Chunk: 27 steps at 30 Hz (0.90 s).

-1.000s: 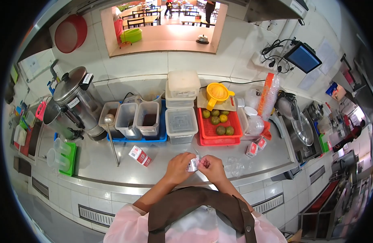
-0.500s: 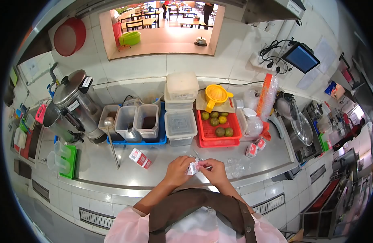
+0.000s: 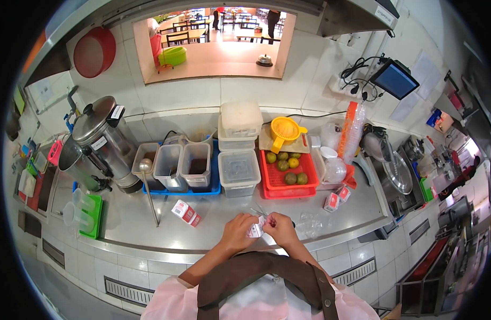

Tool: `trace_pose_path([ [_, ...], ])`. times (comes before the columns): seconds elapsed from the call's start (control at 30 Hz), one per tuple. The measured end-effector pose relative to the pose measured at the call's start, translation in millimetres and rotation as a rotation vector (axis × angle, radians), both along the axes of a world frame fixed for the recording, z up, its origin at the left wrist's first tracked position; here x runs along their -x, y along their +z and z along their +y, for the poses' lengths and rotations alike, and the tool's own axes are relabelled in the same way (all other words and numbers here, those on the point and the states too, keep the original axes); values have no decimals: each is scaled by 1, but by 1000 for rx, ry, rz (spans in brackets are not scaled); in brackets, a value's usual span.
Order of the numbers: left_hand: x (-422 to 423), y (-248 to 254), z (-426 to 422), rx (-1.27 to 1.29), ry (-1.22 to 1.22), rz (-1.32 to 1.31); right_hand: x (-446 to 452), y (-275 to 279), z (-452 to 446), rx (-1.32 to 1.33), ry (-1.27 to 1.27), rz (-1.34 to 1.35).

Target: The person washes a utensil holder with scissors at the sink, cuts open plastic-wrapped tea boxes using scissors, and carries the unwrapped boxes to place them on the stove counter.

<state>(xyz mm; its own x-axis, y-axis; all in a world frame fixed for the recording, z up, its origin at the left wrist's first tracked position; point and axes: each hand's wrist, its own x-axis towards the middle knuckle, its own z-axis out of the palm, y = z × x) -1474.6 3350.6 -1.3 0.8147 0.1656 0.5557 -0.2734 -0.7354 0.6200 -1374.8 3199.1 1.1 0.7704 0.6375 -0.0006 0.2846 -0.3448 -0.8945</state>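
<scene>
My left hand (image 3: 239,231) is closed around a small white box (image 3: 255,230) with printing on it, held low over the front of the counter. My right hand (image 3: 280,228) pinches at the upper right edge of that box, fingertips drawn together. Just beyond my hands, the thin metal tips of what look like scissors (image 3: 260,208) lie on the counter, partly covered. To the left, a red and white carton (image 3: 186,213) rests on the steel. Two similar small red and white boxes (image 3: 331,201) stand at the right.
Clear crumpled plastic (image 3: 311,224) lies right of my hands. Behind stand a red basket of green citrus (image 3: 289,190), a yellow juicer (image 3: 286,130), lidded tubs (image 3: 239,169), a blue tray (image 3: 216,186) of containers with a ladle (image 3: 151,198), and a steel urn (image 3: 104,144).
My right hand has turned and lifted slightly at the box's edge, with its fingers bunched more tightly. The view has tilted slightly, so the counter sits lower in the picture.
</scene>
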Motion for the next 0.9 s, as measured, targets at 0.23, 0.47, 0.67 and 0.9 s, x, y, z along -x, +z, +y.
trace_pose_path([
  [0.23,7,-25,-4,334,-85,-67,-25,-42,-12,7,-104,-300],
  [0.47,12,5,-1,798,-316,166,-13,30,-18,-445,128,575],
  [0.67,0,-21,2,944,-298,105,9,23,-5,-399,-25,243],
  [0.9,3,-10,-8,1066,-292,267,13,28,1,-232,-167,-343],
])
